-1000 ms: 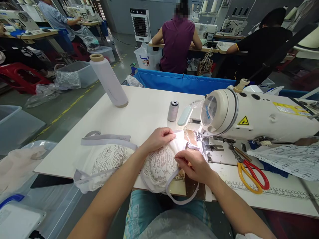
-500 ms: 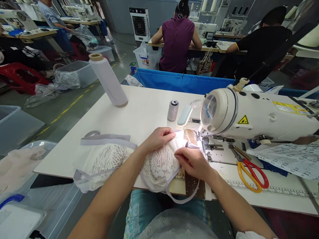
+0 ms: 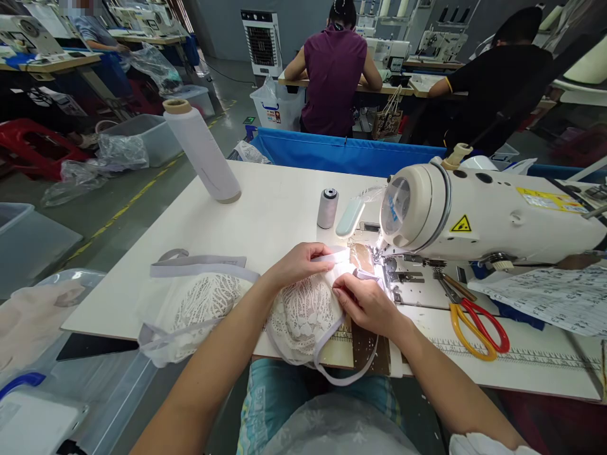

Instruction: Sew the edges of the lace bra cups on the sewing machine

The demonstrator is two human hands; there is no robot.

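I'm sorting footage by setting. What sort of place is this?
Most likely a garment-sewing workshop: a large sewing machine stands beside a lace-covered piece, a tall thread cone leans in view nearby, and a person in a purple top sits at another workstation.

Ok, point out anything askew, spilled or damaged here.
Only the tall white cone stands out: it appears tilted, not upright, far left on the table, though that may be lens distortion. Nothing looks spilled, and no damage shows on the lace piece held by the left hand and right hand.

The lace cup (image 3: 301,309) is openwork-patterned white; its strap (image 3: 348,382) pale lilac
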